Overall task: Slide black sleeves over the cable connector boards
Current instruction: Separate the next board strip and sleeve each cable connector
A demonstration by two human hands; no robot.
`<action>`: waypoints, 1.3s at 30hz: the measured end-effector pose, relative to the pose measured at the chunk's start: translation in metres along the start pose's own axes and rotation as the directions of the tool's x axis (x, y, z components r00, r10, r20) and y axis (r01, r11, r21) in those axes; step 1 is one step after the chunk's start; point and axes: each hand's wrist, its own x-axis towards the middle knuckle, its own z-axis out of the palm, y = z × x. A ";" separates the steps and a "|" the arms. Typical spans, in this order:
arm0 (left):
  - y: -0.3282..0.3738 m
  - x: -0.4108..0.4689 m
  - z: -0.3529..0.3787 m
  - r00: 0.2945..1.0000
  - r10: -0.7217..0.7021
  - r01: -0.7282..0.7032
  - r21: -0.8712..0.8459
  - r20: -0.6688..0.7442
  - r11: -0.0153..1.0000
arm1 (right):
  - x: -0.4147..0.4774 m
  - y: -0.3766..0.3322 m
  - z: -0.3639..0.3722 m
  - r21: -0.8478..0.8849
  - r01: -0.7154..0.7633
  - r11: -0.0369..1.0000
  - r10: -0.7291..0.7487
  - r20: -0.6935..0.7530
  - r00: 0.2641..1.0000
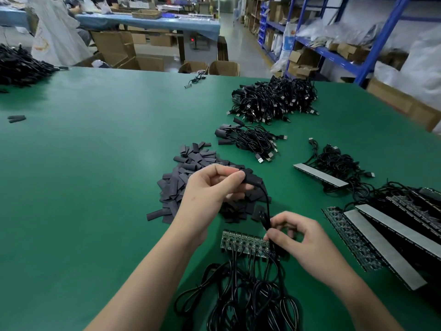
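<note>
Right hand (301,240) pinches cable (267,202); left hand (210,187) pinches black sleeve (253,179) lying crosswise, cable-end rightward.

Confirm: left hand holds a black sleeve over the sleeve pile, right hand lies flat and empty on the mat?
Wrong on the right hand: in the head view it pinches the black cable above the board strip. The left hand does hold the black sleeve over the sleeve pile.

Beyond the green surface (95,163) stand open cardboard boxes (224,68), a long table with a blue cover (167,25), and blue shelving (384,39) stacked with cartons and plastic bags (346,27).
</note>
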 end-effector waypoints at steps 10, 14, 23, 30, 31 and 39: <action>0.012 0.075 -0.064 0.921 0.379 -0.143 0.825 -0.092 0.547 | 0.072 -0.031 -0.035 -0.119 0.020 0.993 -0.044 -0.203 0.978; 0.007 0.119 -0.081 0.946 0.325 -0.101 0.947 -0.004 0.305 | 0.149 -0.052 -0.053 -0.278 0.059 0.959 -0.134 -0.258 0.957; -0.019 0.198 -0.084 0.986 -0.127 -0.106 0.994 0.109 0.027 | 0.229 -0.070 -0.058 -0.455 0.029 0.890 -0.187 -0.306 0.933; -0.020 0.191 -0.088 0.967 -0.165 -0.186 0.980 0.194 0.064 | 0.142 -0.008 -0.033 -0.507 0.017 0.862 -0.040 -0.033 0.999; -0.019 0.185 -0.087 0.963 -0.160 -0.205 0.975 0.217 0.083 | 0.132 -0.001 -0.031 -0.509 0.004 0.861 -0.018 -0.023 1.000; -0.020 0.132 -0.083 0.964 -0.095 -0.234 0.962 0.249 0.143 | 0.092 0.013 -0.005 -0.503 0.043 0.863 -0.046 0.005 0.999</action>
